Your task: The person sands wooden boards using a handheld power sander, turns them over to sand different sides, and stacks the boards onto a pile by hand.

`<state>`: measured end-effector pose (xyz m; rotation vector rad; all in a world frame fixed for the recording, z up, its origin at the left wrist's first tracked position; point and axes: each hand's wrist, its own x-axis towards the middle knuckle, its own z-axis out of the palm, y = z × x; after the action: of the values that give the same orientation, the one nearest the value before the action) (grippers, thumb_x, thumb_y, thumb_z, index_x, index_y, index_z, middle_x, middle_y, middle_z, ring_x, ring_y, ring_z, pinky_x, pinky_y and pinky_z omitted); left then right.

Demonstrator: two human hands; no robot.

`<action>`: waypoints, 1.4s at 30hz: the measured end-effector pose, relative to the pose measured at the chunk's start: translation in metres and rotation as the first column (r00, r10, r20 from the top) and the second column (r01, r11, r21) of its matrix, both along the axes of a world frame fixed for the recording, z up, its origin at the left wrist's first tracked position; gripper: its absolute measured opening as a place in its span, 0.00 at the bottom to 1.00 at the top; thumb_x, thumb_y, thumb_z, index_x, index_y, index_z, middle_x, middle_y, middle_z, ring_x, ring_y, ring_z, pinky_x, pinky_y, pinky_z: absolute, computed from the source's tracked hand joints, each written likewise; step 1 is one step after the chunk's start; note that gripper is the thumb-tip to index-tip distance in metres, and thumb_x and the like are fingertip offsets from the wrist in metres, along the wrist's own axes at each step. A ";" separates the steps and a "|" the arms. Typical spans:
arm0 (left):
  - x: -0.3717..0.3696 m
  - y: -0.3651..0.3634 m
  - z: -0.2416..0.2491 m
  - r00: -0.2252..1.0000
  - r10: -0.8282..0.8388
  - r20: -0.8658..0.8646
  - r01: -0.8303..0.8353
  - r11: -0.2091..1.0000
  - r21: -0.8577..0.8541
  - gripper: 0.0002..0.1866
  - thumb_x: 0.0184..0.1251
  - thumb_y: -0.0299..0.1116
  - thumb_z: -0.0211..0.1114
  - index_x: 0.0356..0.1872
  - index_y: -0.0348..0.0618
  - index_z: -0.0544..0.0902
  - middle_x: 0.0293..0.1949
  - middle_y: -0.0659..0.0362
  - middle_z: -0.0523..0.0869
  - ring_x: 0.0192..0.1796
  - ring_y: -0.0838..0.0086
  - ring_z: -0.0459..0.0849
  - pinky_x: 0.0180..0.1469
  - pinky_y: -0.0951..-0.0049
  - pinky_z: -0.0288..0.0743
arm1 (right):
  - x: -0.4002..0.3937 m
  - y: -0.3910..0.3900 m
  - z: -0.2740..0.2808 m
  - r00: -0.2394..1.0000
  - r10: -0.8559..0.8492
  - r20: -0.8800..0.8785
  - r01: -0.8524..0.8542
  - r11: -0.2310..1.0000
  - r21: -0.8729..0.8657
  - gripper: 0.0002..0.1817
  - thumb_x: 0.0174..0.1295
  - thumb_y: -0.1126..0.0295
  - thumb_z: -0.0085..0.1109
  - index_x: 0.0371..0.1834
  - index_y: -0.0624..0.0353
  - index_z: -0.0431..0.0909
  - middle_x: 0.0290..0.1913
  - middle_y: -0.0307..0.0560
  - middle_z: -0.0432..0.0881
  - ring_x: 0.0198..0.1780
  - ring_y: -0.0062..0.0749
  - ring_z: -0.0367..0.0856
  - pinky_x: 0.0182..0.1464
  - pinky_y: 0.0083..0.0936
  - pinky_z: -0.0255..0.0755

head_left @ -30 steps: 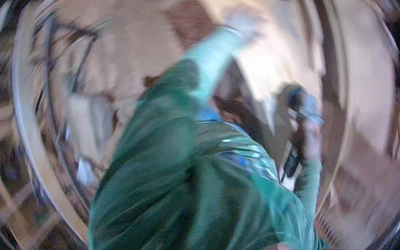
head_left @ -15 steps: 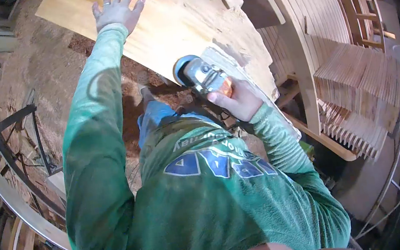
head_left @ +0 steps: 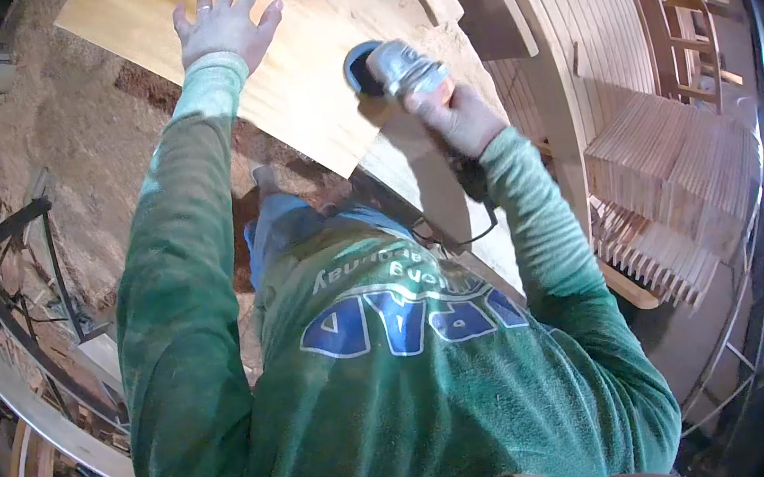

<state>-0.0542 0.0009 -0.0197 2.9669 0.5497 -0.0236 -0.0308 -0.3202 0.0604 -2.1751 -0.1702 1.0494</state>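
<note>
A handheld power sander or grinder (head_left: 404, 66) with a round disc is gripped in my right hand (head_left: 463, 119), over the right part of a pale wooden board (head_left: 306, 86). Whether the disc touches the wood I cannot tell. My left hand (head_left: 227, 24) lies on the board's upper left part, fingers spread, a ring on one finger. A dark cord hangs below my right hand. Under the board's lower right corner shows a whitish plank-like surface (head_left: 402, 164).
Slatted curved wooden pieces (head_left: 599, 21) and a stack of thin wooden parts (head_left: 677, 155) stand on the right. Behind them is a wooden chair-like frame (head_left: 689, 39). Dark metal legs (head_left: 57, 269) and a curved rail (head_left: 26, 406) are at left. Sawdust covers the ground (head_left: 91, 122).
My right hand has moved the tool up and slightly right, farther from my body. My left hand remains spread on the board. The view has shifted slightly.
</note>
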 end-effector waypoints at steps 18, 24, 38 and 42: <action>0.001 0.001 0.005 1.000 -0.002 0.025 0.003 0.998 -0.067 0.33 0.74 0.61 0.52 0.78 0.68 0.67 0.83 0.63 0.59 0.83 0.55 0.52 0.78 0.34 0.47 | -0.071 0.010 -0.009 0.948 0.310 -0.071 -0.307 0.950 0.056 0.38 0.58 0.36 0.69 0.58 0.59 0.82 0.50 0.54 0.88 0.53 0.40 0.85 0.60 0.37 0.76; 0.002 0.000 0.007 1.000 -0.009 0.023 0.010 0.998 -0.055 0.34 0.74 0.61 0.53 0.78 0.66 0.67 0.83 0.63 0.59 0.84 0.55 0.51 0.78 0.33 0.45 | -0.020 0.032 -0.002 0.974 0.178 0.142 -0.178 0.984 -0.009 0.44 0.55 0.29 0.64 0.55 0.62 0.84 0.44 0.54 0.89 0.47 0.42 0.87 0.53 0.37 0.79; 0.006 0.007 -0.021 1.000 -0.019 -0.016 0.021 0.995 0.101 0.33 0.79 0.64 0.40 0.82 0.80 0.54 0.86 0.69 0.49 0.86 0.59 0.45 0.80 0.32 0.37 | -0.058 0.037 0.019 0.971 0.228 0.070 -0.230 0.973 0.022 0.36 0.58 0.34 0.65 0.56 0.55 0.84 0.49 0.58 0.88 0.54 0.47 0.86 0.61 0.40 0.76; 0.007 0.006 -0.019 0.999 -0.030 -0.026 0.033 0.994 0.108 0.33 0.79 0.63 0.40 0.83 0.77 0.54 0.86 0.68 0.49 0.87 0.59 0.43 0.81 0.34 0.35 | 0.012 0.016 0.001 0.999 0.035 0.007 -0.033 0.976 -0.216 0.49 0.54 0.27 0.65 0.57 0.69 0.82 0.45 0.56 0.88 0.48 0.39 0.87 0.54 0.36 0.80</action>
<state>-0.0470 0.0066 -0.0383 3.0849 0.5237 -0.0338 -0.0184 -0.3039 0.0614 -2.3796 -0.1022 1.1205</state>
